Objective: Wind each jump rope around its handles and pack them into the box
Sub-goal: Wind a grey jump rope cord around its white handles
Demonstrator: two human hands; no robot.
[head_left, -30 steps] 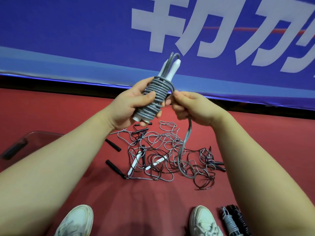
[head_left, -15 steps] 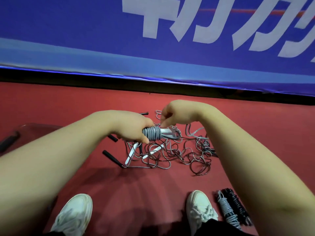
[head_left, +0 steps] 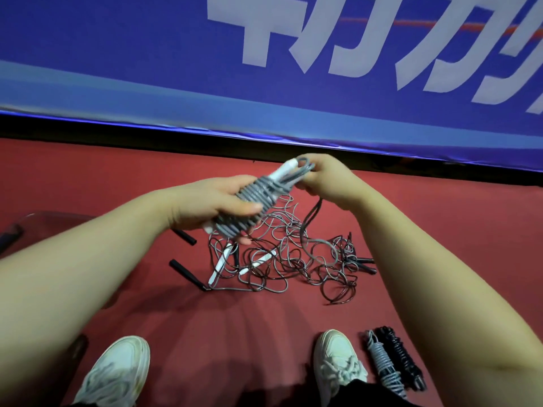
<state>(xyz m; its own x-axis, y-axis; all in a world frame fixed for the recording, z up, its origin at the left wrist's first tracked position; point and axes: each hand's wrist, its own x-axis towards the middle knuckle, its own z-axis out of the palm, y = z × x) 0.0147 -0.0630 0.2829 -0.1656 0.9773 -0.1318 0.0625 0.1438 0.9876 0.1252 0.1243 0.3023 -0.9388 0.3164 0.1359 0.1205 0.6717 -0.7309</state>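
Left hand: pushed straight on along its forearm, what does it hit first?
Likely the right hand, just beyond the wound grey rope that the left hand grips; depth is unclear.

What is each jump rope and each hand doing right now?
Grey jump rope with white handles, mostly wound, tail hanging loose.
Left hand, grips the wound coils.
Right hand, pinches the rope near the handle tops.
Tangled pile of grey and dark ropes, unwound on the red floor.
Grey wound bundle, finished, beside the white shoe.
Black wound bundle, finished, next to it.
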